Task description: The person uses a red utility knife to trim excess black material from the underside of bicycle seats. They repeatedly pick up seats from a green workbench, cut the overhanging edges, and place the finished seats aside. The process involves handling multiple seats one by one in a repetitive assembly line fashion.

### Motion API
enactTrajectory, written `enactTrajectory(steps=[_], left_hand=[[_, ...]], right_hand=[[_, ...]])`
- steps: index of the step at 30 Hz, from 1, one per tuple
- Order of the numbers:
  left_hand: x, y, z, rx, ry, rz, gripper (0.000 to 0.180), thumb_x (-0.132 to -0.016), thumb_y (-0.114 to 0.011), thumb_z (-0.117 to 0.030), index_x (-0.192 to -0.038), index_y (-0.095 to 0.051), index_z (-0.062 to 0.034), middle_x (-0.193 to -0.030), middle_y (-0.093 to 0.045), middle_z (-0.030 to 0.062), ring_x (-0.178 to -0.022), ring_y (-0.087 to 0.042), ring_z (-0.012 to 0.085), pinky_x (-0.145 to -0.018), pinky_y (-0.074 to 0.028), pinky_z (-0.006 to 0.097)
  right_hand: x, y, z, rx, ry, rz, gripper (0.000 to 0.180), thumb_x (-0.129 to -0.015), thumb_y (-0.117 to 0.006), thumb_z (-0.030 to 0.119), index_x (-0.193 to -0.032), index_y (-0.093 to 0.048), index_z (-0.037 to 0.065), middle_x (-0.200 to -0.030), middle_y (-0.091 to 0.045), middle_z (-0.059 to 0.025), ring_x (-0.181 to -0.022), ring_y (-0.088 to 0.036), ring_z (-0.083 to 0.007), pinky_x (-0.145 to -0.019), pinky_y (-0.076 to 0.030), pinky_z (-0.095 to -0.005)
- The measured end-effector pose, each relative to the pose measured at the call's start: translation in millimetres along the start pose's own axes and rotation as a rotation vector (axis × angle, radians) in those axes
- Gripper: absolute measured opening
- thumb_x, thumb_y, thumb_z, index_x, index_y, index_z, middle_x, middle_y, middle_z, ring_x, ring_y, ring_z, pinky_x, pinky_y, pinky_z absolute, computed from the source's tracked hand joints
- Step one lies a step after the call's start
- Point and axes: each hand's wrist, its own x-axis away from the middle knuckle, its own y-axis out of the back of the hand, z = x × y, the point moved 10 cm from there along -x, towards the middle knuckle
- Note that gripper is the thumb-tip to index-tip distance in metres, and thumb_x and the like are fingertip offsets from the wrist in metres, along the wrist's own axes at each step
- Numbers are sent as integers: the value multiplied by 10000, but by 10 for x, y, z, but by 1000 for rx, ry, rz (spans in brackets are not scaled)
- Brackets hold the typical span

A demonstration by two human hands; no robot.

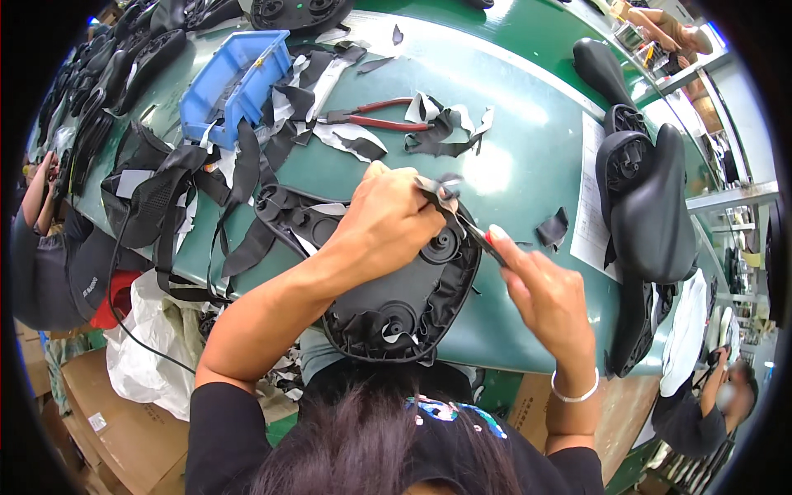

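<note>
An upside-down black bike saddle (pixel 363 301) lies at the table's near edge, its wide end toward the right and near me. Gathered cover material lines its rim. My left hand (pixel 384 216) is closed above it, pinching a strip of black cover material (pixel 429 188) with a pale underside. My right hand (pixel 540 297), a white bracelet on its wrist, is closed around a slim knife (pixel 480 235) with a red part near the thumb. The blade points at the strip beside my left fingers. The knife's handle is mostly hidden in my palm.
Red-handled pincers (pixel 379 115) and black-and-white scraps (pixel 450 132) lie beyond the saddle, near a blue bin (pixel 191 103). Finished-looking saddles (pixel 660 210) stack at the right on a paper sheet (pixel 587 198). More saddles (pixel 148 70) crowd the far left. Other people work at both sides.
</note>
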Motion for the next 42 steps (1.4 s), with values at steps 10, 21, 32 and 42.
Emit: enactTrajectory(steps=[10, 21, 32, 42], left_hand=[[52, 81, -285, 891, -18, -114, 212, -943, -535, -191, -801, -574, -38, -720, -539, 10, -675, -487, 101, -616, -427, 221], [-10, 180, 64, 884, 161, -116, 188, -914, -554, -209, -865, -579, -29, -645, -538, 28, -559, -503, 107, -465, -271, 222], [105, 792, 108, 1600, -235, -304, 182, -916, -579, -235, -850, -554, -67, -782, -521, 30, -513, -398, 85, -459, -350, 194], [174, 951, -337, -422, -349, -776, 251, -709, -673, -154, -506, -549, -74, -613, -457, 44, -734, -433, 203, -704, -340, 361]], right_hand=[[162, -79, 277, 327, -245, 52, 547, -864, -589, 97, -1388, -433, 114, -616, -512, -87, -449, -536, -244, -406, -383, -372], [75, 146, 176, 176, -134, -126, 534, -817, -647, 155, -1332, -516, 210, -576, -487, -45, -441, -506, -231, -442, -398, -365], [201, -22, 308, 238, -221, 34, 527, -819, -633, 159, -1328, -515, 223, -587, -554, -72, -456, -534, -253, -448, -390, -379], [-29, 130, 245, 373, -138, 119, 418, -850, -603, 206, -1266, -561, 213, -551, -543, -65, -438, -527, -262, -432, -368, -383]])
